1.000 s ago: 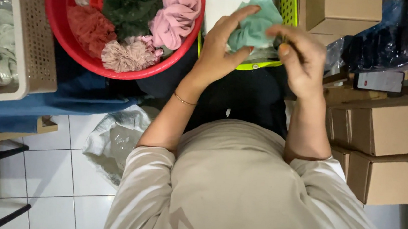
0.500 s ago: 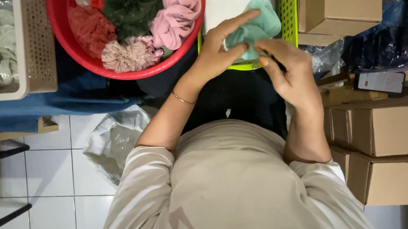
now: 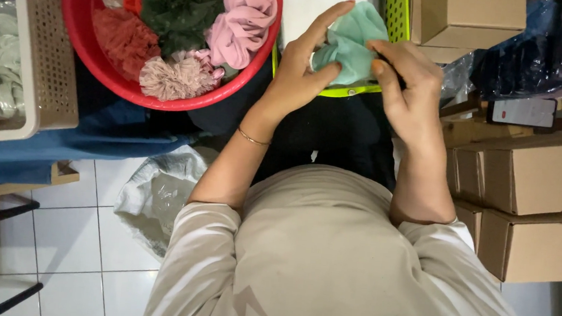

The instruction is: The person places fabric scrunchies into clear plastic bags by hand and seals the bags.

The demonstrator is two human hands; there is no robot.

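Note:
A mint-green fabric scrunchie (image 3: 349, 42) is gripped between both hands above my lap. My left hand (image 3: 299, 72) pinches its left side, with the index finger stretched up over the cloth. My right hand (image 3: 408, 88) presses on its right side with thumb and fingers. A thin bracelet (image 3: 253, 138) circles my left wrist. Beneath the hands lies a lime-green basket (image 3: 395, 13) with a white sheet inside it.
A red tub (image 3: 78, 15) of pink, green, rust and beige scrunchies stands at upper left. A beige slotted basket (image 3: 41, 59) with pale green ones is at far left. Cardboard boxes (image 3: 540, 178) stack on the right, with a phone (image 3: 522, 111) on them. A clear plastic bag (image 3: 158, 192) lies on the tiled floor.
My right hand has dropped from the top of the scrunchie to its right side, and both hands have turned and reshaped the cloth slightly.

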